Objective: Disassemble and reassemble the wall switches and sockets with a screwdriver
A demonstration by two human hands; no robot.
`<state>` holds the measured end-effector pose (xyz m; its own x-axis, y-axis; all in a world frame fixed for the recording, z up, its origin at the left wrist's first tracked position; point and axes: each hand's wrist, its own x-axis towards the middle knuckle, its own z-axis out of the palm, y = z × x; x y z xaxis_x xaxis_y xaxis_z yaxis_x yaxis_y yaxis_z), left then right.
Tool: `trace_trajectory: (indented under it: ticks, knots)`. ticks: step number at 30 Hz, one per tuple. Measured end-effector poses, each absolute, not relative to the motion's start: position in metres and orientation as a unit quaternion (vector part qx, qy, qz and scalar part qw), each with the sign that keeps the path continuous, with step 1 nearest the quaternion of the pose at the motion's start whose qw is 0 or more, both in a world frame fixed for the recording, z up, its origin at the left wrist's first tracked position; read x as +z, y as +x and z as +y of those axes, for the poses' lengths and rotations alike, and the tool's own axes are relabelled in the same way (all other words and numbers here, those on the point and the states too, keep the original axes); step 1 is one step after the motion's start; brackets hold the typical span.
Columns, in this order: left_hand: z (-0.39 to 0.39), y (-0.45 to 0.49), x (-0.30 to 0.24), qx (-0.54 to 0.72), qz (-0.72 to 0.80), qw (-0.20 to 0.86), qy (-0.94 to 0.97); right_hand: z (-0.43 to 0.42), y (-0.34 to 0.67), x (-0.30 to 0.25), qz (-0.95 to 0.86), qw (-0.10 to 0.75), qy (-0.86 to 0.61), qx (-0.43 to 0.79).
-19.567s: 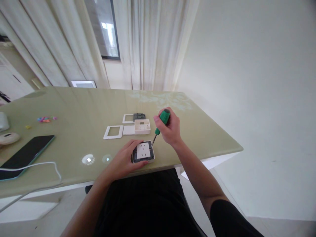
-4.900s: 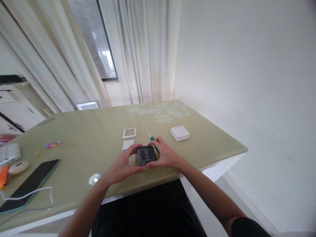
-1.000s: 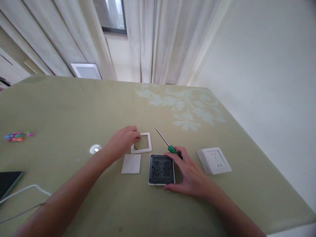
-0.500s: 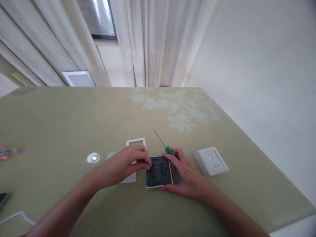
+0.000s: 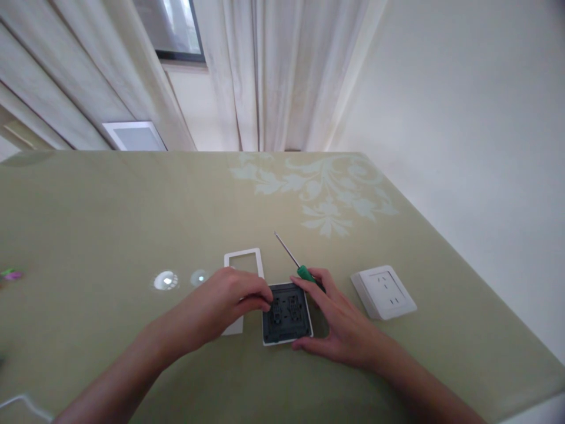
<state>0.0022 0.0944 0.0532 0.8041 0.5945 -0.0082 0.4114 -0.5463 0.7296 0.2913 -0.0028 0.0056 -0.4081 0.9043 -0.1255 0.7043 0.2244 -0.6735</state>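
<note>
A square white-rimmed panel with a dark inner side (image 5: 286, 321) faces up on the table, low in the middle of the view. My right hand (image 5: 338, 318) grips its right side, thumb at the near edge and a finger at the far corner. Tucked in that same hand is a screwdriver (image 5: 304, 273) with a green handle, its metal shaft pointing up and left. My left hand (image 5: 242, 297) pinches over the panel's upper left part; whatever its fingertips hold is hidden. Partly behind this hand lies a white rectangular frame (image 5: 260, 262).
To the right of my hands stands a white socket box (image 5: 384, 291). Small colourful pieces (image 5: 12, 274) lie at the left edge, and a white cable (image 5: 26, 401) at the lower left. The table (image 5: 132, 218) ends at a wall on the right and curtains (image 5: 282, 76) behind.
The view has shifted slightly, so the things sit a little differently in it. My left hand stays pinched at the panel, and my right hand keeps its grip.
</note>
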Motion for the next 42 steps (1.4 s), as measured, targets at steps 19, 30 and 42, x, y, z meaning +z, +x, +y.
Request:
trace_trajectory:
  ticks: [19,30,42]
  knots:
    - [0.076,0.020,0.060,0.026,0.304,0.281,0.910,-0.003,0.292,0.007,-0.758,0.143,-0.529,0.352]
    - [0.076,0.017,0.063,0.008,0.302,0.329,0.895,-0.004,0.292,0.007,-0.762,0.143,-0.527,0.349]
    - [0.077,0.021,0.065,-0.004,0.358,0.323,0.876,-0.003,0.291,0.011,-0.762,0.153,-0.524,0.347]
